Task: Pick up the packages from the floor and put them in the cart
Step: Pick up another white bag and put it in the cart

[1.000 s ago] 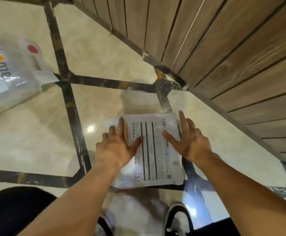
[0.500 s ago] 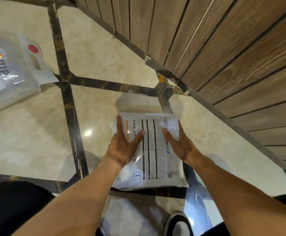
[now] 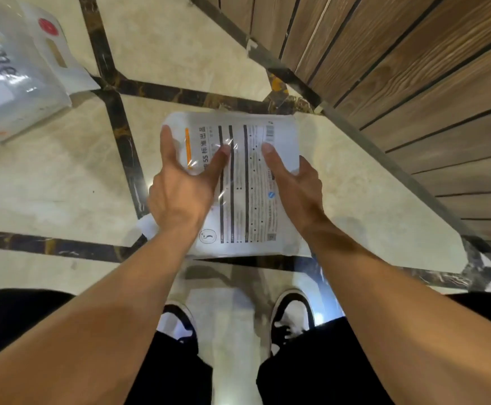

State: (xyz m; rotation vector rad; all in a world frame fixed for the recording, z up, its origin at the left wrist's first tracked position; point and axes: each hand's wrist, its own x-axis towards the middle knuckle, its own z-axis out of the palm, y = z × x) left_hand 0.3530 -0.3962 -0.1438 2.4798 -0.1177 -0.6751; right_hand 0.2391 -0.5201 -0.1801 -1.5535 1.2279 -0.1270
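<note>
The flat white package [image 3: 250, 182] is held in both hands in front of the person, above the floor [image 3: 63, 185], its long axis running straight away from the body, with its printed black stripes along that same line. The face with the print is turned up toward the camera, and the far short edge points at the dark tile seam ahead.

Far left, a second package [image 3: 10, 74] in glossy white wrap with orange dots and a red round mark lies on the floor, well apart from the held one. The left hand [image 3: 180, 188] clasps the held package's left edge: its thumb presses on the printed face and its fingers [image 3: 166, 144] curl round the rim. The right hand [image 3: 296, 185] grips the right edge likewise, thumb on top, its fingers hidden beneath. Below the package stand two black-and-white shoes [image 3: 292, 314] on pale marble crossed by dark strips. To the right rises a wall of brown wooden panels [image 3: 413, 68].

The held package is thin, slightly crumpled, wrapped in shiny film, with an orange bar, small text and barcodes.
</note>
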